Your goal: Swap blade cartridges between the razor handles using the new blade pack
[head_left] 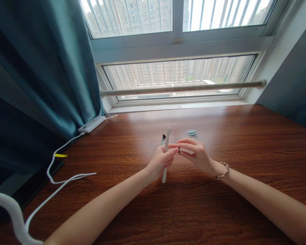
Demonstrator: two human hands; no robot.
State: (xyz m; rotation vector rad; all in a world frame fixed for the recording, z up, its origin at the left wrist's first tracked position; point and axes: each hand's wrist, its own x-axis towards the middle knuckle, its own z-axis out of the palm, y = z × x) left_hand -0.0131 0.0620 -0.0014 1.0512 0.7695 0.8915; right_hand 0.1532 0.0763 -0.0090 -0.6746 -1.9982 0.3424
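Observation:
My left hand is closed around a slim white stick, held nearly upright, with fine ridges near its top end. Just left of the stick, a small dark piece with a thin shiny stem pokes out above the same hand. My right hand meets the left fingertips, its thumb and fingers closing on a tiny black piece. Both hands seem to touch that piece; its kind is too small to tell. Behind the right hand, a small flat clear pack with teal strips lies on the table.
The brown wooden table reaches to the window sill. At left are a white power strip, a white cable, a yellow tag and a thick white curved tube. A blue curtain hangs beside the window rail.

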